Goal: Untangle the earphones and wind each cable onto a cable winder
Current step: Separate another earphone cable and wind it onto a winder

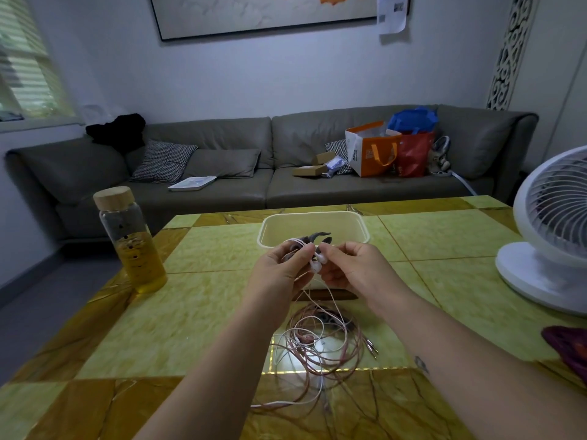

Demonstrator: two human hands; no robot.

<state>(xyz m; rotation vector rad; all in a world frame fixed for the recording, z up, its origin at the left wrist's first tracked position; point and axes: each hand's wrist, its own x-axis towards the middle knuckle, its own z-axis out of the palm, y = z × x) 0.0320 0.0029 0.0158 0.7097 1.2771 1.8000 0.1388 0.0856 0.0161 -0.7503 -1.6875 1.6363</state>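
Note:
My left hand [282,269] grips a grey cable winder [313,238] together with a loop of white cable, held above the table in front of a cream tray. My right hand [352,266] pinches the white cable just by the two white earbuds [318,262], which hang between both hands. The white cable drops from there to a tangle of white and pink cables [320,347] lying on the table below my wrists. Two jack plugs [371,347] stick out at the tangle's right side. A pink earbud [307,338] lies inside the tangle.
A cream plastic tray [349,222] stands on the yellow-green tiled table [206,249] behind my hands. A glass bottle [131,239] with yellow liquid stands at the left, a white fan [552,236] at the right. A purple cloth [568,344] lies at the right edge.

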